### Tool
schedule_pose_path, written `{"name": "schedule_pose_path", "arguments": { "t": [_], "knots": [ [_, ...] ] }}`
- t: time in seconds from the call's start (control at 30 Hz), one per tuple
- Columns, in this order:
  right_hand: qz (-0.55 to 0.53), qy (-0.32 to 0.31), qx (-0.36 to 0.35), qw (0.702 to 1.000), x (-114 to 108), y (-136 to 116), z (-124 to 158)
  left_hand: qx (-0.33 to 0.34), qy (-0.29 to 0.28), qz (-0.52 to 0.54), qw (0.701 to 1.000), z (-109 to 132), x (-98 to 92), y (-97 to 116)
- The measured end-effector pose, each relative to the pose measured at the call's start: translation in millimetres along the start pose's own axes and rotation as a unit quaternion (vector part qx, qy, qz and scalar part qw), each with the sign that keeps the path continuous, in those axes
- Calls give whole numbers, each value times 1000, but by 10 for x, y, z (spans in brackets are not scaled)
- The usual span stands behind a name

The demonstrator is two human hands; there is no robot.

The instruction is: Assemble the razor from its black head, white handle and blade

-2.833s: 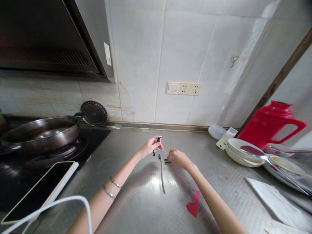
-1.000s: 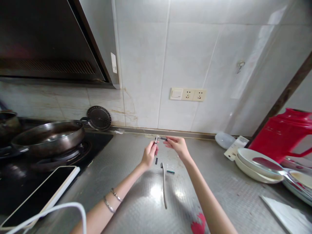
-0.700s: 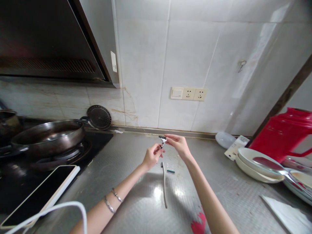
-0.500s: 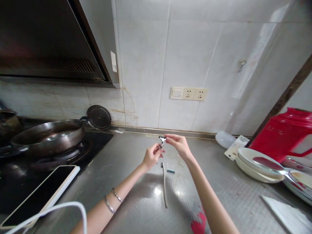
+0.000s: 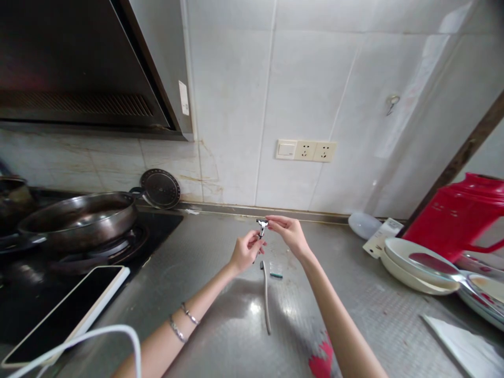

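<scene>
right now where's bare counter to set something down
Bare counter shows between the right hand and the bowls, and between the left hand and the stove. Crowded: just below the hands, around the grey strip, and the right end, with bowls and red jug.

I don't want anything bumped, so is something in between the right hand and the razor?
Nothing visible is: the right hand touches the razor at its top, and the left hand holds it lower down.

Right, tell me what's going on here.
A person's left hand has the lower part of a small razor-like tool in its grip, above the metal counter. The right hand holds the right end of its dark head. Nearby lie a thin grey stick and a teal piece.
</scene>
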State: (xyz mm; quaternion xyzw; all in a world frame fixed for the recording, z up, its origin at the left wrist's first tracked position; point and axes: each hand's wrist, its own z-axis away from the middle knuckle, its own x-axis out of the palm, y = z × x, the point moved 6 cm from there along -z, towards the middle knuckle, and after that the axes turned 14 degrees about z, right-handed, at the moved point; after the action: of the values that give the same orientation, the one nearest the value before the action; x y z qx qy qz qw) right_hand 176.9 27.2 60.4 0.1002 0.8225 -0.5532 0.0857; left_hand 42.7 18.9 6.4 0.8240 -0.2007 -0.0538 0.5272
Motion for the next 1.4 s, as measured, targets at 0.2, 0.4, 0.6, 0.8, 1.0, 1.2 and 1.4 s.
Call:
{"name": "schedule_pose_path", "arguments": {
  "t": [0.2, 0.4, 0.6, 0.8, 1.0, 1.2, 1.4],
  "knots": [
    [21, -3, -19, 1000, -3, -21, 2, -5, 1, 6, 1000, -5, -1, -3],
    [69, 14, -73, 995, -17, -98, 22, -19, 19, 26, 999, -4, 7, 14],
    [167, 39, -126, 977, -68, -191, 73, -45, 23, 54, 997, 0, 48, 13],
    [291, 40, -161, 942, -65, -259, 123, -78, 29, 101, 991, 4, 92, -50],
    [320, 38, -172, 931, -32, -277, 141, -74, 42, 100, 991, 11, 104, -77],
    [255, 39, -178, 950, -24, -316, 157, -43, 56, 95, 993, 48, 143, -32],
    [211, 28, -177, 961, -22, -346, 147, -14, 73, 71, 995, 83, 159, 44]
  ]
}}
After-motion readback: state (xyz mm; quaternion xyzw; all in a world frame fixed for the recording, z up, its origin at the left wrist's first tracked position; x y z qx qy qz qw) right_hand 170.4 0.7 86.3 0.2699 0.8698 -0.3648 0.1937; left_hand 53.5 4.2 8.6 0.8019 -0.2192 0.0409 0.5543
